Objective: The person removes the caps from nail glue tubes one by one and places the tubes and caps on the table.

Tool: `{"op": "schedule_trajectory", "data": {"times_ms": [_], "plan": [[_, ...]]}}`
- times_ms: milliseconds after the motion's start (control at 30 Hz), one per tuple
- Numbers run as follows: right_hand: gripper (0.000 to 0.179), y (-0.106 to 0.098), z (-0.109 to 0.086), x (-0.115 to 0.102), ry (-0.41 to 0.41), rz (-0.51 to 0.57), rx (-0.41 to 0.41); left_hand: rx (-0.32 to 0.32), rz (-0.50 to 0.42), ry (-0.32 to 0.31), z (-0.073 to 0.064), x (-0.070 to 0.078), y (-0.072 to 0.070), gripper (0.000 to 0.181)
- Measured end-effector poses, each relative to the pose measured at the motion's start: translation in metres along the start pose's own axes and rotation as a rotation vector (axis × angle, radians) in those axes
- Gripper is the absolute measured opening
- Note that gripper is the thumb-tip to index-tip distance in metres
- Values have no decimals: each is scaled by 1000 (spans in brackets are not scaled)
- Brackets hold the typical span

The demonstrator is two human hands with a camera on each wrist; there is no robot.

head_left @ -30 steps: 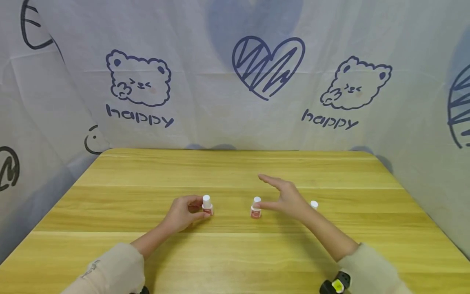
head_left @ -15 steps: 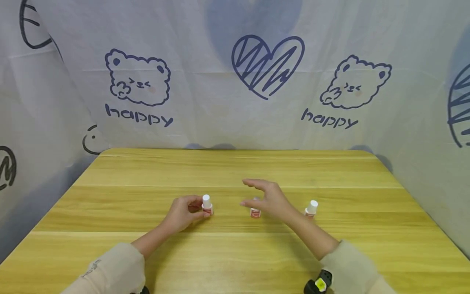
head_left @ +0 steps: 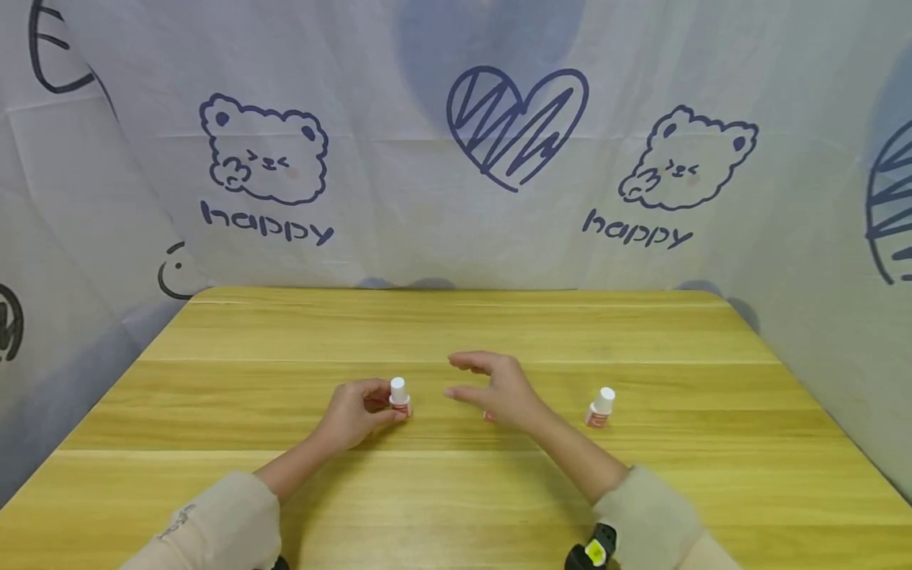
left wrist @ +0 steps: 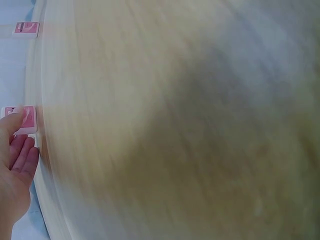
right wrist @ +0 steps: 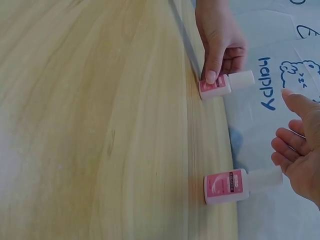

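My left hand (head_left: 351, 413) grips a small white bottle (head_left: 399, 398) with a pink label and white cap, thumb on its front and fingers behind. The bottle stands upright on the wooden table. My right hand (head_left: 503, 388) hovers in the middle, thumb and fingers spread apart with nothing between them. It covers most of a second bottle (head_left: 488, 416) in the head view; the right wrist view shows that bottle (right wrist: 226, 186) upright beside the hand. A third, similar bottle (head_left: 600, 408) stands to the right of my right forearm.
The wooden table (head_left: 456, 507) reaches back to a pale cloth backdrop (head_left: 399, 190) with drawn bears and a heart. Cloth also hangs along the left and right sides.
My right hand has moved left, across the front of the middle bottle toward the left one, uncovering the right bottle. The left hand stays on its bottle.
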State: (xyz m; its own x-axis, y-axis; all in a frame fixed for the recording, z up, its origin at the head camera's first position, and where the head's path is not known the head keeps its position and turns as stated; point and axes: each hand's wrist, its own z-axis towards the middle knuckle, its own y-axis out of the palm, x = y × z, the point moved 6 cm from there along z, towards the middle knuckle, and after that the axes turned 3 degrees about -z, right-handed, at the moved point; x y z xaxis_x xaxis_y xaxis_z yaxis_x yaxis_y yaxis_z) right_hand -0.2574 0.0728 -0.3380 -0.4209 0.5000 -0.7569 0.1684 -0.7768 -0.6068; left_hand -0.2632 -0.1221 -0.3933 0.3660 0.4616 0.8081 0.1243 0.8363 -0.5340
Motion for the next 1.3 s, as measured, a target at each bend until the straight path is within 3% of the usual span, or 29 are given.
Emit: {"op": "schedule_trajectory", "data": {"times_ms": [200, 700, 1300], "plan": [[37, 10, 5, -6, -43, -9, 23, -12, -8, -11, 1, 0, 1, 21], [31, 34, 13, -14, -42, 62, 34, -20, -14, -14, 2, -2, 0, 18], [28, 57, 25, -13, -38, 74, 71, -14, -11, 7, 1, 2, 0, 14]]}}
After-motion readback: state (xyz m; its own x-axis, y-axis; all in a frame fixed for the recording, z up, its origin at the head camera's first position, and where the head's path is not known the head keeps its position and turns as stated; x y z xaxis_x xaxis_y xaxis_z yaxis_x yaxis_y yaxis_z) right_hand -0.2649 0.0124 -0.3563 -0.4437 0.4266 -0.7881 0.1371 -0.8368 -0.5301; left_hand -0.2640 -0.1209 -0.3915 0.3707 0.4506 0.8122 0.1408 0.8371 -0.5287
